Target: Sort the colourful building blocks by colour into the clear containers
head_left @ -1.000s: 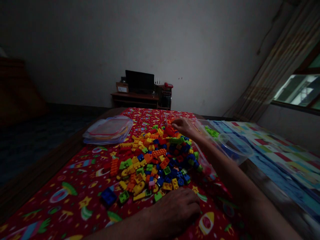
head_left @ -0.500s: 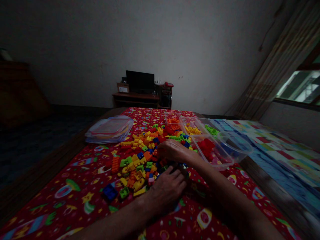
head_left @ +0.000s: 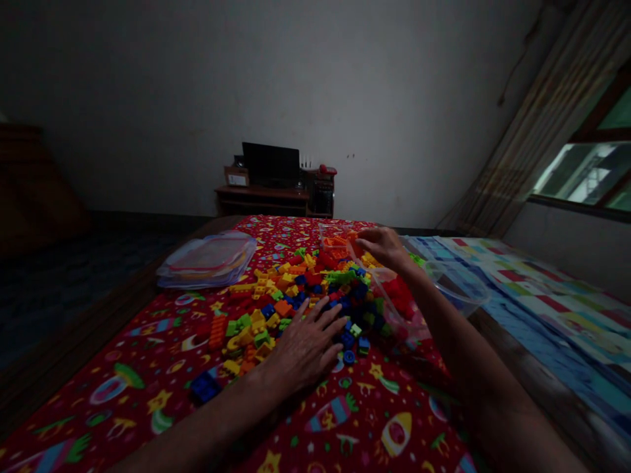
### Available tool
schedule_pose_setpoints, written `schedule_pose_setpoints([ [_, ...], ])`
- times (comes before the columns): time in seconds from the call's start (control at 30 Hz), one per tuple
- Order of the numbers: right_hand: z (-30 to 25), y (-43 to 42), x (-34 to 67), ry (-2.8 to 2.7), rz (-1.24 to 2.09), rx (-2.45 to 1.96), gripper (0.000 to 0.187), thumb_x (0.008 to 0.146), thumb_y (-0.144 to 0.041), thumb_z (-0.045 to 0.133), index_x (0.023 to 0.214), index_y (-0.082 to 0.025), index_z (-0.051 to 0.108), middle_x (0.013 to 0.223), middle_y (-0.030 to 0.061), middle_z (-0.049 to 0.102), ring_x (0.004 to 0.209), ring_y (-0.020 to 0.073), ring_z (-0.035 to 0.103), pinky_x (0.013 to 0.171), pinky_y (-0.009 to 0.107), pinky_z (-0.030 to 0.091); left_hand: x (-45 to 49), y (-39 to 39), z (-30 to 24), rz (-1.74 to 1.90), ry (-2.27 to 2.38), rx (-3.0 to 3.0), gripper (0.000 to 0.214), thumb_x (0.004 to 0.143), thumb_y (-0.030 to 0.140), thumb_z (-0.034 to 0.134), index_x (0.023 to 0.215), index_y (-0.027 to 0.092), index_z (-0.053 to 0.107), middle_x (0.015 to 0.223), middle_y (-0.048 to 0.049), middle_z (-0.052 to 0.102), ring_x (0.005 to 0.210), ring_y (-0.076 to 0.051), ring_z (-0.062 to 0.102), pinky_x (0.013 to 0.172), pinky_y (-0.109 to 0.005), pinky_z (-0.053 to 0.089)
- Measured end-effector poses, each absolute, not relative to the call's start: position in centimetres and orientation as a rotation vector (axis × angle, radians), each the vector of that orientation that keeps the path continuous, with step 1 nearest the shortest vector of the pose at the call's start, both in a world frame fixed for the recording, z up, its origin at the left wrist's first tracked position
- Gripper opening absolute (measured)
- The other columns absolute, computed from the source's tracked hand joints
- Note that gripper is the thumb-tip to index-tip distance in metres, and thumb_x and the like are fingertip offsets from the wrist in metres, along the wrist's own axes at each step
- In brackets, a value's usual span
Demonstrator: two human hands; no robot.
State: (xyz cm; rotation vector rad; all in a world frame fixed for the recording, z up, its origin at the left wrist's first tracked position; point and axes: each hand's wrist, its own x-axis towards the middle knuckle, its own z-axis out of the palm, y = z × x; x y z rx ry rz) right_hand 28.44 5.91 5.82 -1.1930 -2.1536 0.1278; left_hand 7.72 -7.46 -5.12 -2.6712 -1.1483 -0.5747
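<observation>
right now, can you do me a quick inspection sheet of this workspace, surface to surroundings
Surface: red patterned cloth
Blocks: mixed colours, heaped on the cloth; one blue block lies apart, near left
Bins: clear, right of the heaped blocks; orange, yellow, red and green blocks inside
Clutter: stacked lids at left
Left grip: fingers spread over the blocks
Right grip: appears to pinch an orange block
Cables: dark cord, upper right
Surroundings: monitor on a desk; curtain and window at right
</observation>
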Motion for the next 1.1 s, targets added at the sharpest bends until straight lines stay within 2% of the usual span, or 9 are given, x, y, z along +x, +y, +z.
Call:
schedule_pose_setpoints([
  [0.17, 6.9, 8.3, 29.9, -2.06, 0.242, -1.337, 0.033, 0.081, -0.032, 0.049, 0.075, -0.008, 0.072, 0.065, 0.0043, 0.066, 0.058, 0.011, 0.053, 0.056, 0.02, 0.036, 8.1, -7.8, -5.4, -0.586, -1.137, -2.615, 0.033, 0.092, 0.037, 0.044, 0.119, 0.024, 0.058, 0.138, -0.006, 0.05, 0.132, -0.027, 0.034, 0.11, -0.05, 0.024],
  [0.37, 7.8, 12.1, 26.9, -2.096, 0.129, -1.507, 0.03, 0.08, -0.026, 0.052, 0.074, -0.007, 0.073, 0.065, 0.0079, 0.068, 0.057, 0.0104, 0.054, 0.055, 0.02, 0.034, 8.4, -8.0, -5.8, -0.576, -1.142, -2.589, 0.032, 0.092, 0.035, 0.043, 0.12, 0.025, 0.057, 0.138, -0.0065, 0.05, 0.132, -0.028, 0.034, 0.109, -0.051, 0.023],
  [0.53, 8.5, 14.9, 23.9, -1.992, -0.077, -1.587, 0.032, 0.083, -0.03, 0.052, 0.092, -0.007, 0.072, 0.088, 0.0153, 0.07, 0.078, 0.0184, 0.061, 0.065, 0.023, 0.039, 8.2, -8.0, -6.0, -0.54, -1.18, -2.626, 0.033, 0.093, 0.035, 0.043, 0.122, 0.024, 0.054, 0.141, -0.0061, 0.046, 0.134, -0.029, 0.031, 0.109, -0.055, 0.023],
  [0.6, 8.2, 14.5, 23.0, -2.019, -0.091, -1.518, 0.032, 0.084, -0.029, 0.05, 0.099, -0.008, 0.071, 0.093, 0.016, 0.069, 0.083, 0.0195, 0.061, 0.069, 0.025, 0.04, 8.1, -8.0, -6.1, -0.554, -1.187, -2.67, 0.033, 0.092, 0.034, 0.044, 0.123, 0.024, 0.053, 0.142, -0.0056, 0.045, 0.135, -0.03, 0.03, 0.109, -0.056, 0.023],
  [0.7, 6.8, 12.0, 21.7, -2.21, -0.02, -1.314, 0.031, 0.085, -0.026, 0.047, 0.098, -0.01, 0.071, 0.084, 0.0116, 0.069, 0.073, 0.0163, 0.059, 0.064, 0.024, 0.038, 7.7, -7.7, -5.6, -0.644, -1.185, -2.779, 0.035, 0.091, 0.03, 0.046, 0.126, 0.026, 0.051, 0.141, -0.0042, 0.047, 0.135, -0.027, 0.032, 0.11, -0.054, 0.026],
  [0.83, 4.1, 8.1, 20.3, -2.482, 0.065, -1.101, 0.025, 0.079, -0.016, 0.048, 0.084, -0.01, 0.072, 0.069, 0.0054, 0.065, 0.059, 0.011, 0.051, 0.055, 0.022, 0.031, 6.1, -6.0, -3.4, -0.973, -1.254, -2.8, 0.036, 0.093, 0.026, 0.04, 0.127, 0.02, 0.05, 0.133, -0.008, 0.055, 0.122, -0.018, 0.05, 0.103, -0.036, 0.042],
  [0.87, 3.5, 7.5, 19.8, -2.53, 0.08, -1.066, 0.024, 0.077, -0.013, 0.049, 0.084, -0.01, 0.071, 0.069, 0.0048, 0.065, 0.059, 0.0103, 0.05, 0.055, 0.022, 0.031, 5.2, -5.3, -2.8, -1.019, -1.289, -2.757, 0.036, 0.094, 0.026, 0.039, 0.126, 0.019, 0.052, 0.129, -0.008, 0.058, 0.119, -0.018, 0.052, 0.102, -0.036, 0.043],
  [1.0, 1.8, 6.7, 17.6, -2.656, 0.098, -1.001, 0.028, 0.078, -0.012, 0.049, 0.097, -0.012, 0.069, 0.081, 0.0071, 0.069, 0.068, 0.0121, 0.056, 0.059, 0.021, 0.035, 0.0, -1.7, -1.8, -0.909, -1.499, -2.501, 0.035, 0.092, 0.033, 0.037, 0.112, 0.018, 0.061, 0.12, -0.0079, 0.063, 0.113, -0.022, 0.056, 0.101, -0.041, 0.043],
  [1.1, 0.6, 6.8, 15.8, -2.738, 0.036, -0.967, 0.033, 0.081, -0.013, 0.049, 0.111, -0.012, 0.064, 0.1, 0.0126, 0.069, 0.087, 0.0176, 0.061, 0.069, 0.023, 0.041, -4.6, 0.5, -3.4, -0.761, -1.775, -2.207, 0.044, 0.091, 0.038, 0.035, 0.118, 0.013, 0.058, 0.126, -0.0143, 0.059, 0.123, -0.029, 0.048, 0.105, -0.048, 0.036],
])
